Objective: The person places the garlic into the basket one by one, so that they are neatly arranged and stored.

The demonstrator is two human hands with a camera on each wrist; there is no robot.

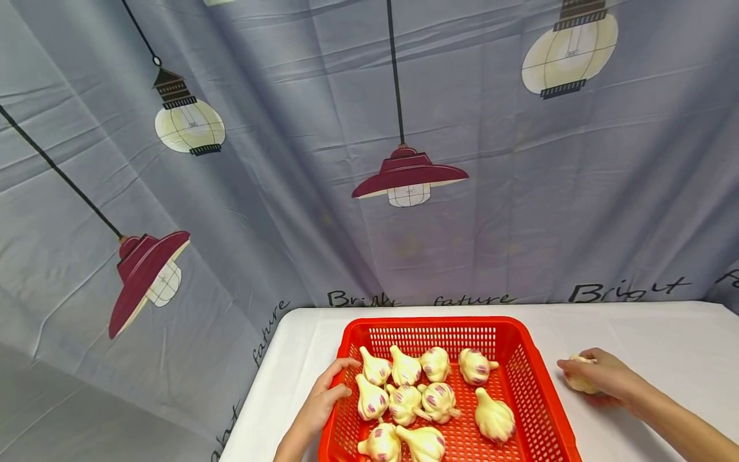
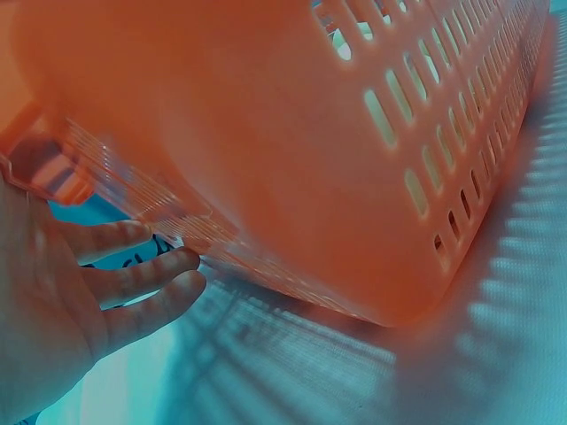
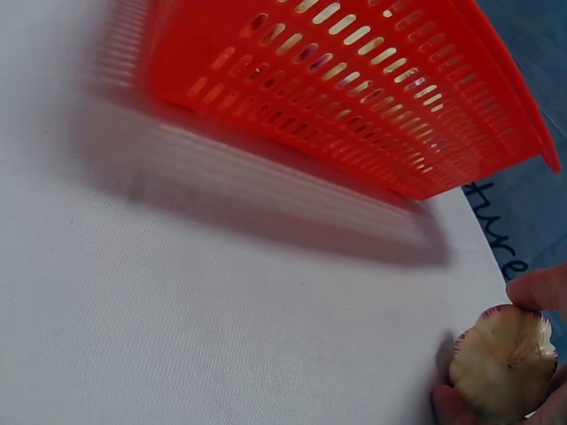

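Note:
My left hand [image 1: 316, 405] is at the left side of a red plastic basket [image 1: 534, 378], thumb and a finger over its rim. In the left wrist view, three fingers [image 2: 146, 285] extend outside along the slotted wall. Several garlic bulbs [image 1: 439, 402] with purple streaks lie in the basket, most grouped on its left. To the right of the basket, my right hand [image 1: 612, 378] grips another garlic bulb [image 3: 503, 363] low over the white table. The right wrist view shows that bulb's root end facing the camera, with fingertips on either side.
The basket stands on a table with a white cloth [image 1: 652, 327]. Behind and to the left hangs a grey curtain [image 1: 277, 192] printed with lamps and lettering. The basket's right wall lies between my right hand and the bulbs inside.

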